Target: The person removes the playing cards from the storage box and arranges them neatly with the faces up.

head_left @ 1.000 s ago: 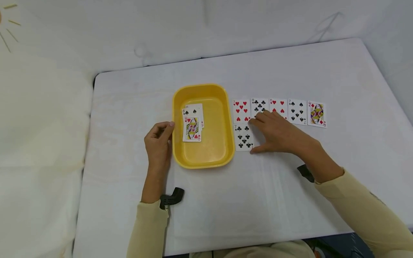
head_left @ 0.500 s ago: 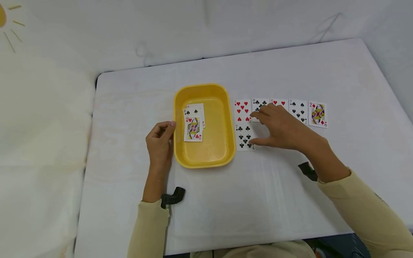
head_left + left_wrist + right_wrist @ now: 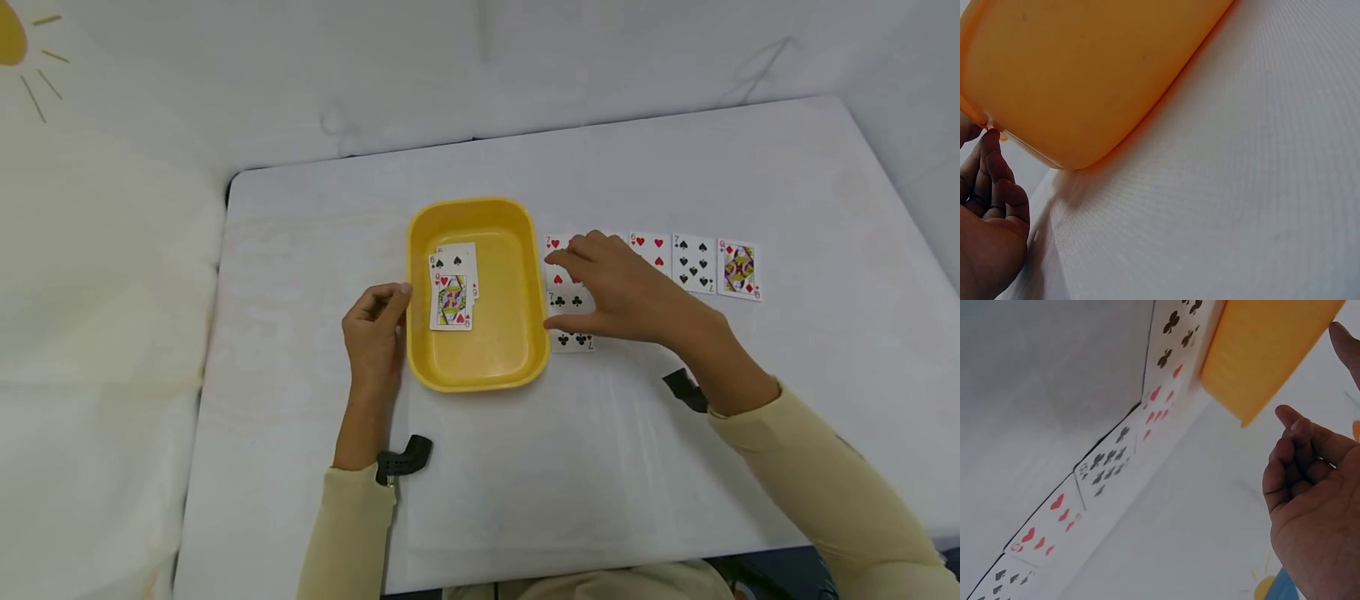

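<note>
Sliding left toward the tray [image 3: 420, 250], the right hand [image 3: 618, 287], loosely spread and holding nothing, now covers cards [image 3: 693, 262]; left hand [image 3: 372, 333] grips the rim.

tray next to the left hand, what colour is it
Yellow. The tray shows best in the head view, with the left hand at its rim.
</note>
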